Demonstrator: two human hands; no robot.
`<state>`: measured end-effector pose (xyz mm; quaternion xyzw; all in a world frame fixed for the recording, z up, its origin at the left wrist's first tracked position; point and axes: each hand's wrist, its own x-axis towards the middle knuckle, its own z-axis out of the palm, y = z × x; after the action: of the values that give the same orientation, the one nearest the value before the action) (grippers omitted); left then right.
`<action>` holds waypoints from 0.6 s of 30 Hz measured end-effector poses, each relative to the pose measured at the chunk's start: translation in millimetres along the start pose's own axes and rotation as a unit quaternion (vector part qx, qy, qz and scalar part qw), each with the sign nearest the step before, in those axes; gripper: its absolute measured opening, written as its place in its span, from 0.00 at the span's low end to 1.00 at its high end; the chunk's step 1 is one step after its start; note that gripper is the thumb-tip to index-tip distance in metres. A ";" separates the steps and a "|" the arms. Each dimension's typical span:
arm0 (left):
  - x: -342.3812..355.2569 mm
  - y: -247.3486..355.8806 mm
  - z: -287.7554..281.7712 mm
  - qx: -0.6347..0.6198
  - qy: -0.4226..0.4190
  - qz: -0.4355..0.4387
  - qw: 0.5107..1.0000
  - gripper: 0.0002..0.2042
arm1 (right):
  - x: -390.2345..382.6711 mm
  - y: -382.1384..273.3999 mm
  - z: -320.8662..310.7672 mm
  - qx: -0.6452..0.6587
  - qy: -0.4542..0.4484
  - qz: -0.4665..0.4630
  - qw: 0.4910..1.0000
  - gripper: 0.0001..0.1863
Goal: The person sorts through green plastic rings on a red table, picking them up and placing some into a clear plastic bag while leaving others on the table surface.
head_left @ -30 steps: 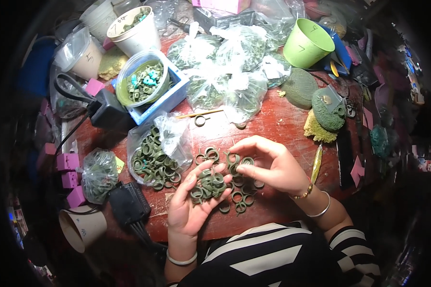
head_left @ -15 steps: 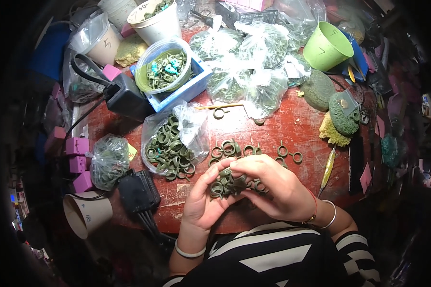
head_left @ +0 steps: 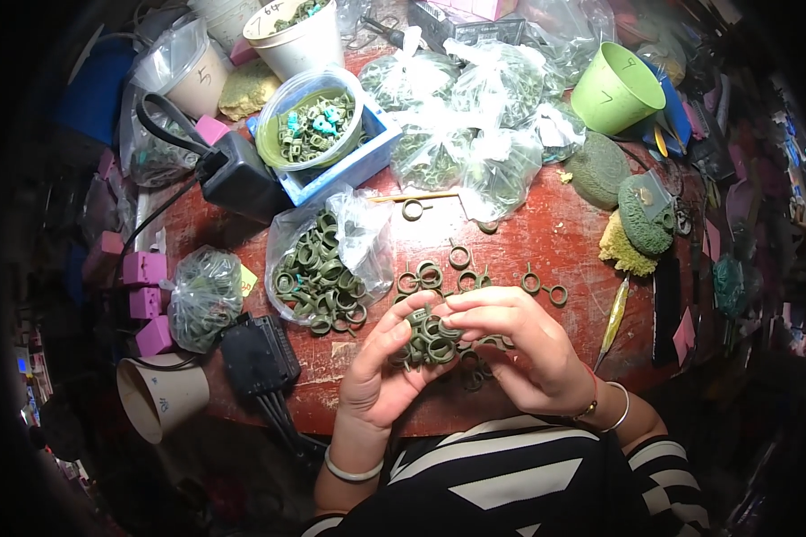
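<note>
A clump of dark green rings (head_left: 432, 340), each with a short stem, fills my cupped left hand (head_left: 376, 371) above the table's near edge. My left fingers and thumb are closed round the clump's left side. From the right, my right hand (head_left: 528, 349) curls over it, fingertips touching the rings at the top and the thumb lower down; whether it pinches a single ring is hidden. Just beyond my hands lie several loose green rings, among them a single ring (head_left: 459, 257) with its stem pointing away. An open clear bag (head_left: 367, 237) of similar rings lies to the left.
Tied clear bags (head_left: 497, 170) of green pieces stand at the back. A blue box (head_left: 381, 148) holding a round tub (head_left: 264, 143) is at the back left. A green cup (head_left: 618, 89), sponges (head_left: 649, 215) and a yellow tool (head_left: 614, 318) are on the right; a black adapter (head_left: 260, 358) sits left.
A single ring now lies beyond the other loose rings, where bare table showed before. My right fingers have shifted on the clump, and the held rings have turned a little.
</note>
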<state>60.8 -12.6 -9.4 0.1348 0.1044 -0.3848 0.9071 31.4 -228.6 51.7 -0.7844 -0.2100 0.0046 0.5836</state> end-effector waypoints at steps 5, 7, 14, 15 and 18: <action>-1.5 3.5 -0.1 0.004 0.002 0.000 1.000 0.23 | -3.7 7.6 2.7 -0.008 0.034 0.005 0.999 0.28; -0.6 3.3 -1.0 0.000 -0.004 -0.001 1.000 0.23 | -5.4 6.3 1.9 -0.055 0.055 -0.030 0.997 0.27; -0.9 0.7 -6.9 -0.041 -0.006 0.004 0.999 0.23 | -9.4 10.4 4.8 -0.083 0.091 -0.073 0.990 0.26; -1.5 0.7 -7.6 -0.058 -0.008 0.005 0.998 0.23 | -11.1 11.8 3.8 -0.097 0.098 -0.060 0.989 0.24; -3.1 -0.7 -9.1 -0.080 -0.027 0.012 0.996 0.24 | -13.9 11.8 1.8 -0.124 0.115 -0.034 0.985 0.22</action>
<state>57.4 -8.0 -17.2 0.0526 0.1088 -0.3678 0.9220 22.1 -234.3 37.1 -0.8383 -0.1669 -0.1320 0.5021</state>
